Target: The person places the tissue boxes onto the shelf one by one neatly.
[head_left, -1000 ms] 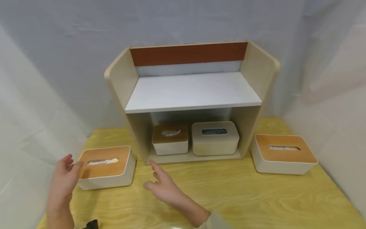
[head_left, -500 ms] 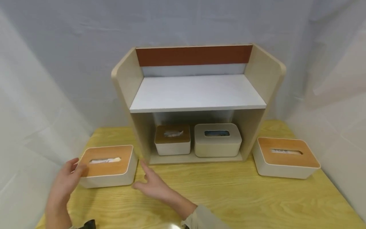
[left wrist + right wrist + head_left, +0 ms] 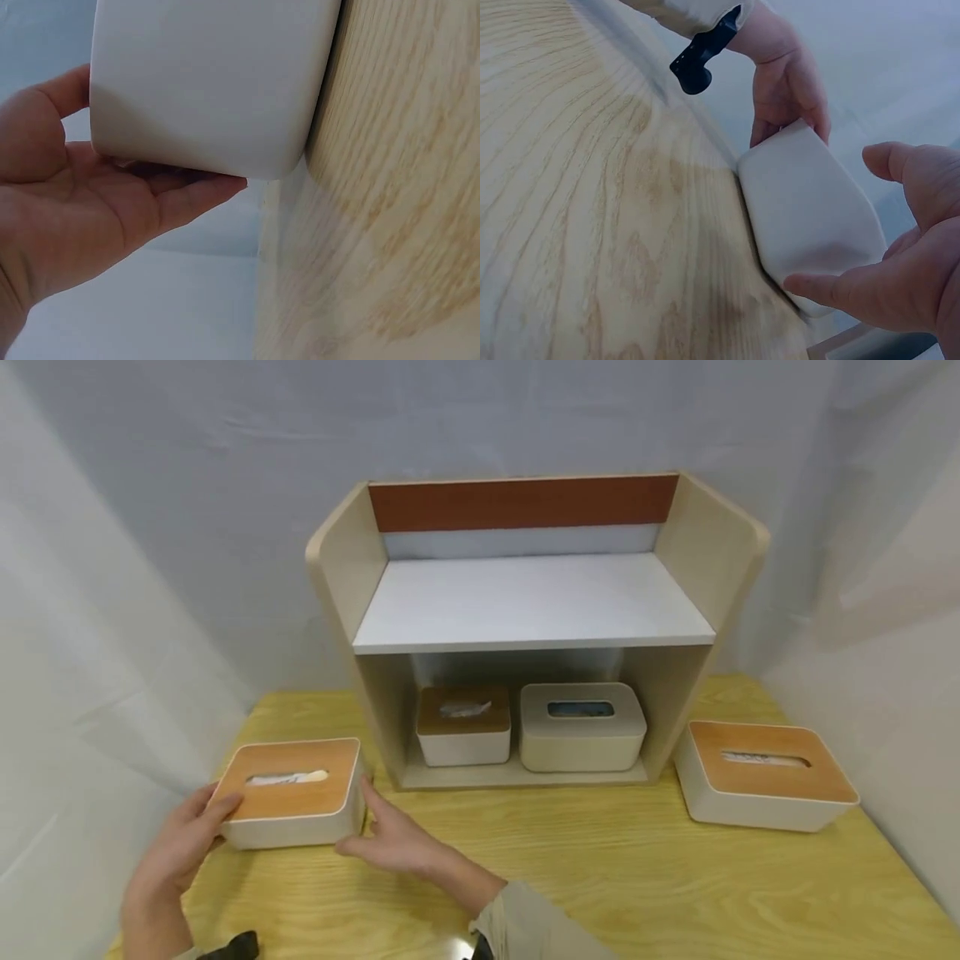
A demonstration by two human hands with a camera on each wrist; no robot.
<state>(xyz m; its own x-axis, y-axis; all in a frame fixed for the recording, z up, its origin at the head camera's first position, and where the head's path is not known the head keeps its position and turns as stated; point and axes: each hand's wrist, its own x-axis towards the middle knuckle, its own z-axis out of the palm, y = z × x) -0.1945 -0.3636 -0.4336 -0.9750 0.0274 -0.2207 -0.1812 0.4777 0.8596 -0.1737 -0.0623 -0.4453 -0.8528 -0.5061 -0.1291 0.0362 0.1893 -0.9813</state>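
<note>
A white tissue box (image 3: 288, 833) with a wood-coloured lid stands on the yellow wood-grain table at the left, paper showing in its slot. My left hand (image 3: 176, 843) is at its left end, thumb over the lid's edge. In the left wrist view, the fingers of that hand (image 3: 90, 202) lie fairly straight against the box's white wall (image 3: 202, 75). My right hand (image 3: 397, 839) is at the box's right end with its fingers extended and thumb spread. In the right wrist view, one fingertip overlaps the box (image 3: 810, 199); firm contact cannot be told.
Right of the box stands a two-tier shelf (image 3: 532, 602). Its lower bay holds a brown-lidded tissue box (image 3: 463, 747) and a grey-lidded one (image 3: 583, 752). Another wood-lidded tissue box (image 3: 765, 781) stands at the right. Pale curtains (image 3: 135, 610) surround the table (image 3: 600, 877).
The right hand has moved left to the tissue box's right end. The left hand has come in closer, its thumb now over the lid. The view has shifted slightly.
</note>
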